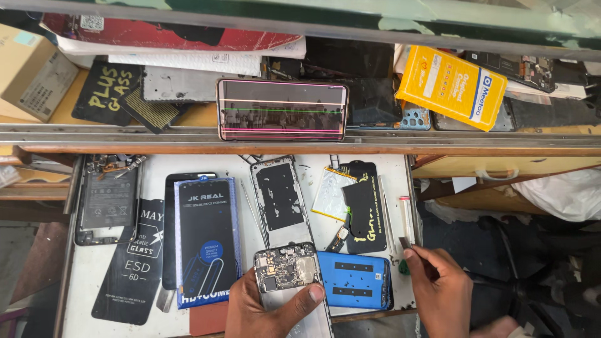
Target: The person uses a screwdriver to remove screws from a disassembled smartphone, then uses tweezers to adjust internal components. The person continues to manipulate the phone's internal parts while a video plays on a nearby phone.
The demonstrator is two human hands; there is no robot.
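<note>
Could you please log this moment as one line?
left hand: holds opened phone | right hand: holds thin tool | blue battery beside phone

Even, fairly bright daylight-like light falls from above onto the white counter (pixel 350 166), and shadows under the parts are soft and short. The lit phone screen (pixel 282 109) on the shelf shows coloured lines and a faint reflection. The lower right corner is dim. The glass edge along the top is smeared; the centre is sharp.
</note>
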